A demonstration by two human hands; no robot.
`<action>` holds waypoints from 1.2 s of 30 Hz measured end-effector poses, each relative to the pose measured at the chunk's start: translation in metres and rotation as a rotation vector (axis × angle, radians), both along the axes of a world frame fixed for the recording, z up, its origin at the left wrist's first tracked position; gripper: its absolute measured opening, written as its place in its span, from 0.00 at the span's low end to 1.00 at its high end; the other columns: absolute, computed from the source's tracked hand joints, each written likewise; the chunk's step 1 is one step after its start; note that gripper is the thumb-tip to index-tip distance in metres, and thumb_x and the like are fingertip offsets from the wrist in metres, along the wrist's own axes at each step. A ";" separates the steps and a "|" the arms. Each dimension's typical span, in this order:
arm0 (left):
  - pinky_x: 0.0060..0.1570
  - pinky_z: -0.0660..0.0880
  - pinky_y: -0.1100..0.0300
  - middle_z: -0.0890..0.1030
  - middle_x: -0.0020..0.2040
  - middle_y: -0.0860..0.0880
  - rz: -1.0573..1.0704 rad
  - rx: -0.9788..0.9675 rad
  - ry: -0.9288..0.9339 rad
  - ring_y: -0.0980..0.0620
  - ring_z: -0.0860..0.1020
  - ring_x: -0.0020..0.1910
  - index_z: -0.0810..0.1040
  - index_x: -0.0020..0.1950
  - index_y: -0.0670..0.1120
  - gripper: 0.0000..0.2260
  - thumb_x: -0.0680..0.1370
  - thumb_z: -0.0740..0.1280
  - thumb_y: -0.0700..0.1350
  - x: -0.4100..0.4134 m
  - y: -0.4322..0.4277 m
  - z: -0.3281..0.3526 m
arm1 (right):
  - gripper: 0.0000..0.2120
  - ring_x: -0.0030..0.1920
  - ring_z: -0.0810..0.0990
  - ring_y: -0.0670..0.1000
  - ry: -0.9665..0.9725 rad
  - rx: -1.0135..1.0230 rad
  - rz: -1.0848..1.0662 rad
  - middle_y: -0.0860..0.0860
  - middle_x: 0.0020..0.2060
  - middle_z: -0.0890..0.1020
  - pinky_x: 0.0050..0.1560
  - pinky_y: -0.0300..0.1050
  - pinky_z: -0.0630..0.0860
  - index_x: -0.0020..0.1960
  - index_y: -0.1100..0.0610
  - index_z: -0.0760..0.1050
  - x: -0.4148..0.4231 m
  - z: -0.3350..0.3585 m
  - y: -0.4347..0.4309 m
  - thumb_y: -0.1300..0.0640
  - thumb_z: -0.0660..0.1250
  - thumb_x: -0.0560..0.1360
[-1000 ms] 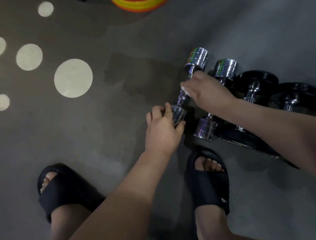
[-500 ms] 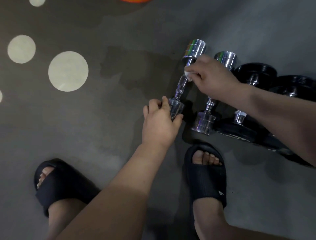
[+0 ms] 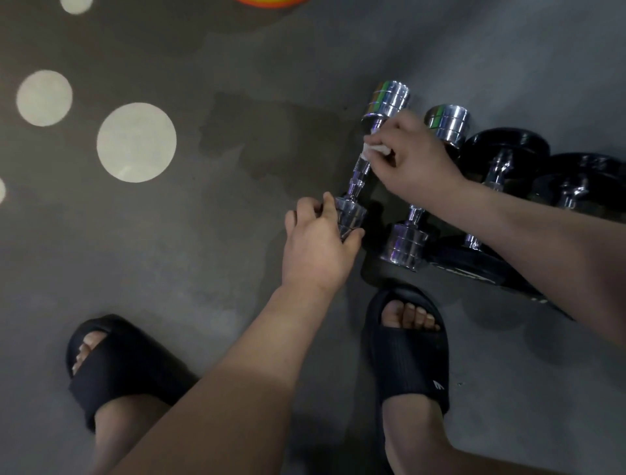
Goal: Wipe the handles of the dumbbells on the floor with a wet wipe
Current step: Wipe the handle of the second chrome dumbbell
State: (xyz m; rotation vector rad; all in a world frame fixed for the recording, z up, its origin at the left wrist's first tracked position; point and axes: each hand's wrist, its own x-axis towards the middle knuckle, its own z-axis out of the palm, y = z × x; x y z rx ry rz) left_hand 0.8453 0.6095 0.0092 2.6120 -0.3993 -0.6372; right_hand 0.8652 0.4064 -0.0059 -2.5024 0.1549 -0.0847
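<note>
— Pinched in the right hand [image 3: 415,162], the wet wipe [image 3: 374,150] is pressed around the upper part of the handle [image 3: 360,173], just under the far head of the chrome dumbbell [image 3: 367,159]; that grip is closed on the wipe.

— And the other grip?

— Left hand [image 3: 316,244] is closed around the near head of that same dumbbell, fingers curled over its left side, thumb on the right.

— Where does the dumbbell lie?

— On the grey floor [image 3: 210,237], leftmost in a row. Just beside it on the right lies a second chrome dumbbell [image 3: 426,190], partly under the right forearm, then two black dumbbells [image 3: 504,159] (the farthest one is cut by the forearm, so little of it shows).

— Anything nearer?

— Two feet in black slides [image 3: 411,356], the right one just below the second dumbbell's near head. Pale round spots [image 3: 136,142] mark the floor well to the left, and an orange-yellow object [image 3: 271,2] peeks in at the top edge.
</note>
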 end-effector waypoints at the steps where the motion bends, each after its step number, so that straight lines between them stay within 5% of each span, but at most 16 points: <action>1: 0.68 0.68 0.54 0.68 0.66 0.46 0.001 0.000 0.002 0.44 0.65 0.64 0.62 0.80 0.44 0.37 0.78 0.69 0.59 0.000 0.000 0.000 | 0.13 0.51 0.77 0.49 -0.001 -0.010 0.025 0.58 0.53 0.77 0.53 0.30 0.68 0.60 0.63 0.81 -0.001 0.001 -0.001 0.56 0.68 0.80; 7: 0.68 0.68 0.53 0.68 0.66 0.46 -0.005 0.000 0.007 0.44 0.65 0.64 0.61 0.81 0.44 0.37 0.78 0.69 0.59 -0.001 -0.001 0.000 | 0.12 0.53 0.79 0.61 0.023 -0.135 -0.034 0.62 0.53 0.78 0.52 0.41 0.68 0.60 0.64 0.80 0.008 -0.002 -0.006 0.60 0.65 0.80; 11: 0.68 0.68 0.51 0.68 0.65 0.45 0.006 -0.010 0.001 0.43 0.66 0.63 0.62 0.80 0.43 0.37 0.77 0.70 0.59 -0.001 -0.001 0.000 | 0.12 0.44 0.77 0.53 -0.038 -0.037 0.072 0.56 0.46 0.76 0.46 0.50 0.76 0.53 0.66 0.81 -0.010 -0.003 0.012 0.58 0.64 0.81; 14: 0.68 0.68 0.53 0.68 0.66 0.46 -0.002 0.000 0.008 0.44 0.65 0.64 0.61 0.81 0.44 0.37 0.77 0.70 0.59 -0.001 -0.001 0.000 | 0.09 0.42 0.77 0.56 -0.024 -0.085 0.245 0.58 0.46 0.76 0.42 0.50 0.77 0.54 0.64 0.83 -0.008 0.002 0.001 0.60 0.66 0.81; 16: 0.67 0.68 0.54 0.67 0.66 0.47 -0.001 0.006 0.004 0.44 0.65 0.64 0.61 0.81 0.45 0.37 0.77 0.69 0.59 -0.002 -0.002 0.001 | 0.10 0.42 0.77 0.59 -0.014 -0.136 0.133 0.60 0.46 0.75 0.42 0.52 0.77 0.52 0.64 0.83 0.005 0.001 -0.009 0.60 0.65 0.81; 19: 0.68 0.68 0.53 0.68 0.66 0.46 0.001 0.010 -0.004 0.43 0.65 0.63 0.62 0.80 0.44 0.37 0.77 0.70 0.59 -0.002 -0.002 0.002 | 0.10 0.42 0.77 0.60 -0.015 -0.148 -0.005 0.61 0.45 0.75 0.42 0.50 0.76 0.48 0.64 0.82 0.007 -0.001 0.002 0.61 0.64 0.80; 24: 0.68 0.68 0.52 0.68 0.66 0.46 -0.002 0.012 -0.005 0.42 0.65 0.64 0.62 0.80 0.44 0.37 0.77 0.70 0.59 -0.002 -0.003 0.002 | 0.12 0.40 0.76 0.56 0.021 -0.110 0.292 0.56 0.44 0.74 0.39 0.47 0.73 0.50 0.61 0.83 -0.006 0.006 0.010 0.55 0.64 0.82; 28: 0.68 0.68 0.53 0.67 0.67 0.47 0.015 0.005 0.013 0.44 0.65 0.64 0.62 0.80 0.46 0.37 0.76 0.71 0.60 -0.003 -0.003 0.002 | 0.11 0.45 0.78 0.57 0.060 -0.131 0.001 0.57 0.48 0.75 0.43 0.41 0.65 0.50 0.62 0.82 0.012 0.006 0.002 0.55 0.65 0.81; 33: 0.69 0.67 0.52 0.68 0.66 0.46 0.049 -0.021 0.015 0.43 0.65 0.63 0.64 0.80 0.46 0.37 0.76 0.72 0.59 -0.003 -0.004 -0.001 | 0.08 0.40 0.76 0.52 0.055 -0.061 0.252 0.55 0.45 0.77 0.42 0.44 0.72 0.47 0.60 0.82 -0.011 0.009 0.017 0.58 0.67 0.80; 36: 0.69 0.67 0.53 0.68 0.65 0.46 0.057 -0.031 0.013 0.43 0.65 0.64 0.64 0.80 0.46 0.37 0.75 0.72 0.59 -0.005 -0.005 -0.002 | 0.09 0.43 0.77 0.53 0.084 -0.082 0.162 0.54 0.46 0.76 0.44 0.45 0.71 0.49 0.58 0.83 0.006 0.015 0.006 0.56 0.65 0.81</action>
